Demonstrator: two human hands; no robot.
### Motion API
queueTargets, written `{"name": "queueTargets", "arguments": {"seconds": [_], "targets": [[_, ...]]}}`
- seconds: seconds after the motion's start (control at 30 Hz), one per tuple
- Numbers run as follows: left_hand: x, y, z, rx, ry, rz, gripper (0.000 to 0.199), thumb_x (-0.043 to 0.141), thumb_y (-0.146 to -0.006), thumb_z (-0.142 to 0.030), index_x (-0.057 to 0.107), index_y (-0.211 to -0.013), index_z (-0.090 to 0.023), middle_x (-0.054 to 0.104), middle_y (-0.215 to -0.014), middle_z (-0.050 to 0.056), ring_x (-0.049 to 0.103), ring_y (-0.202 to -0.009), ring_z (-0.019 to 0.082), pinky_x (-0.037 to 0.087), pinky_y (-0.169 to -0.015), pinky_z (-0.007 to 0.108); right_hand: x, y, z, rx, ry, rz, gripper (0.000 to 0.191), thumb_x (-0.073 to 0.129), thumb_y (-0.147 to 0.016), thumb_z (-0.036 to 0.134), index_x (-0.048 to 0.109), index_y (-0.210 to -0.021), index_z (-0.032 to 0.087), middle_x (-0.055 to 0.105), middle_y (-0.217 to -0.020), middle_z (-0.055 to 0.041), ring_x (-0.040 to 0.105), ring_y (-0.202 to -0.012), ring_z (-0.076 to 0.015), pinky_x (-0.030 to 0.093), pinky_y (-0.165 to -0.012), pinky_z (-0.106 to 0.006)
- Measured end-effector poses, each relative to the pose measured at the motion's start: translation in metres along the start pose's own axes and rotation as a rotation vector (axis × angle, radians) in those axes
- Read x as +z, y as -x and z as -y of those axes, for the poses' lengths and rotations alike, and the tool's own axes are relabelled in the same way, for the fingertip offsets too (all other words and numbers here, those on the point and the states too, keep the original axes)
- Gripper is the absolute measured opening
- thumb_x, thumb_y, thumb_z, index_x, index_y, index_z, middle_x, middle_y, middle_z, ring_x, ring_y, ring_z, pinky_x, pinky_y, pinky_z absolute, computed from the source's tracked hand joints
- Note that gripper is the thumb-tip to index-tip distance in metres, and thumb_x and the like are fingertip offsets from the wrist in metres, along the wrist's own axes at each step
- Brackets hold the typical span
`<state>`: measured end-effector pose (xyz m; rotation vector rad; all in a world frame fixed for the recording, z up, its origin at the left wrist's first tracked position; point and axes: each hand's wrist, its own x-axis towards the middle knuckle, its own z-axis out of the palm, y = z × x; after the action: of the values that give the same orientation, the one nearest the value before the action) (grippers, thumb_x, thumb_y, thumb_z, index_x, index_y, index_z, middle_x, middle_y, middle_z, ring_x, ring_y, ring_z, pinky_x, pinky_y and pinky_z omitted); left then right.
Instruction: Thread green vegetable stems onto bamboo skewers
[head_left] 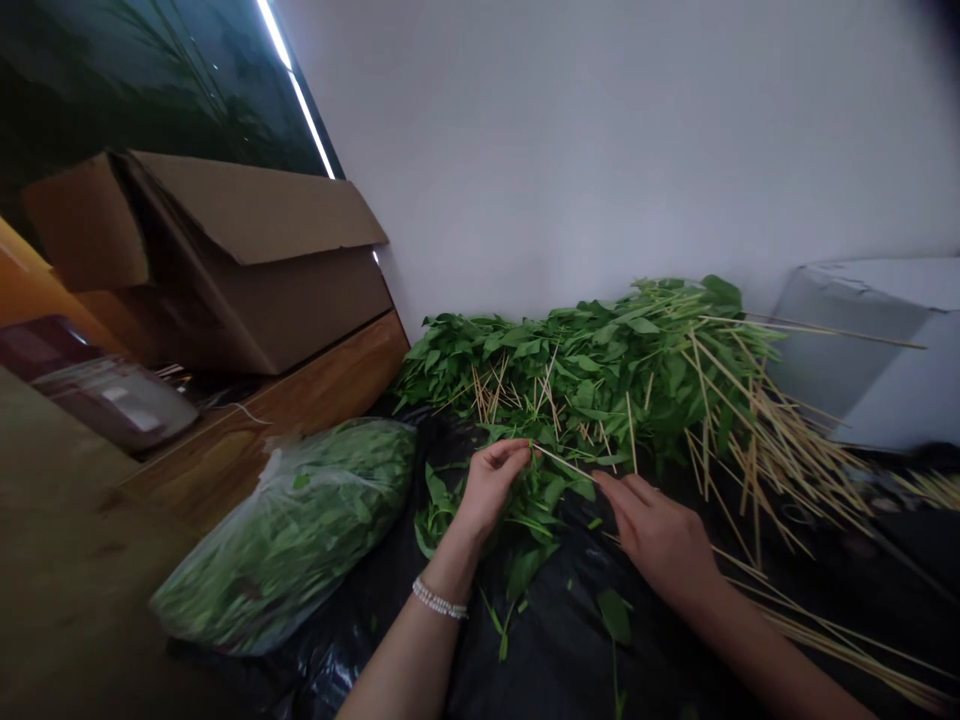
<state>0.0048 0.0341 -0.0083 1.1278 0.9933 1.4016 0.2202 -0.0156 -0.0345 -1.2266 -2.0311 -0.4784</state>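
My left hand (491, 485), with a pale beaded bracelet at the wrist, is closed in a pinch around a small green stem (532, 446). At that stem sits the tip of a thin wooden skewer (564, 463), slanting down to the right. My right hand (660, 535) grips the skewer's other end between thumb and fingers. Under and beside my left hand lie loose green leaves (536, 510); my left palm hides some of them. Whether the skewer goes into the stem or only touches it is too small to tell.
Behind my hands, a long heap of leafy greens (592, 350) on skewers lies along the wall. Loose skewers (847, 640) are at lower right, a clear bag of leaves (300, 530) at left. Black plastic sheeting (555, 650) lies beneath. A cardboard box (277, 290) and white box (900, 350) flank the heap.
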Motion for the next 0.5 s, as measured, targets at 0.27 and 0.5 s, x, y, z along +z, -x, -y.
{"name": "queueTargets", "arguments": {"seconds": [0.27,0.5], "targets": [[-0.0054,-0.0030,0.0072,-0.030,0.066,-0.028,0.026,0.083,-0.064,-0.035,0.077,-0.082,-0.017,0.075,-0.078,0.004,0.065,-0.072,0.013,0.048,-0.074,0.024,-0.0027,0.0009,0.0026,-0.006,-0.026,0.017,0.033,0.040,-0.094,0.014,0.062,-0.119,0.018,0.064,-0.082,-0.0022,0.062,-0.072,-0.0123,0.042,-0.062,-0.023],[-0.0061,-0.0031,0.0053,-0.064,0.103,-0.032,0.026,0.086,-0.061,-0.031,0.077,-0.080,-0.016,0.075,-0.075,0.004,0.065,-0.068,0.012,0.049,-0.072,0.023,-0.0067,-0.0003,0.0029,-0.037,-0.003,0.016,0.036,0.041,-0.093,0.012,0.062,-0.121,0.017,0.064,-0.080,-0.0021,0.060,-0.072,-0.0126,0.040,-0.062,-0.024]]}}
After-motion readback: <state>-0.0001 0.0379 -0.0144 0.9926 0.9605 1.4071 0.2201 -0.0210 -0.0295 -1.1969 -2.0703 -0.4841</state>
